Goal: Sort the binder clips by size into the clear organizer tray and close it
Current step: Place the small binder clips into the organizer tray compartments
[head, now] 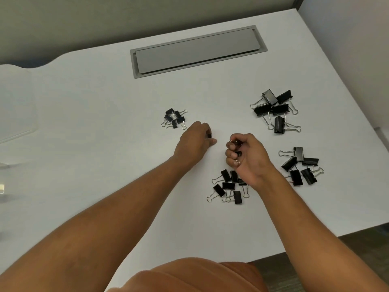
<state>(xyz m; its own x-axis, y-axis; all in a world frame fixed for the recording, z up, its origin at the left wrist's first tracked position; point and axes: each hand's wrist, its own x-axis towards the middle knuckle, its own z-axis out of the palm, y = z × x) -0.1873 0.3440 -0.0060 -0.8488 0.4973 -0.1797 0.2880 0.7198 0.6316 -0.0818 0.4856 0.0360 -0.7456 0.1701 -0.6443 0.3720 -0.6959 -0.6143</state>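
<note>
Now four loose heaps of black metal binder clips with silver wire handles lie on the white desk top point(105, 144). At far left sits the heap of smallest clips point(174, 119), handles fanning out to the left and right. At far right lies the heap of largest clips point(273, 110), most bodies running left to right, wire loops pointing left and toward the near edge. Near right is a heap of medium-large clips point(301, 165), bodies tilted in mixed directions. Nearest the person lies a heap of medium clips point(228, 186), loops mostly pointing left and near.

The left hand point(194, 142) reaches to the middle of the desk, fingers curled around a tiny black clip point(209, 135) mostly hidden beneath them. The right hand point(245, 157) is bunched in a fist over several tiny clips point(238, 153), a wire loop poking out below the fingers.

A clear plastic organizer tray point(19, 114) lies at the far left edge, faint and blurred. A grey rectangular cable hatch point(197, 51) is set into the far side of the desk.
</note>
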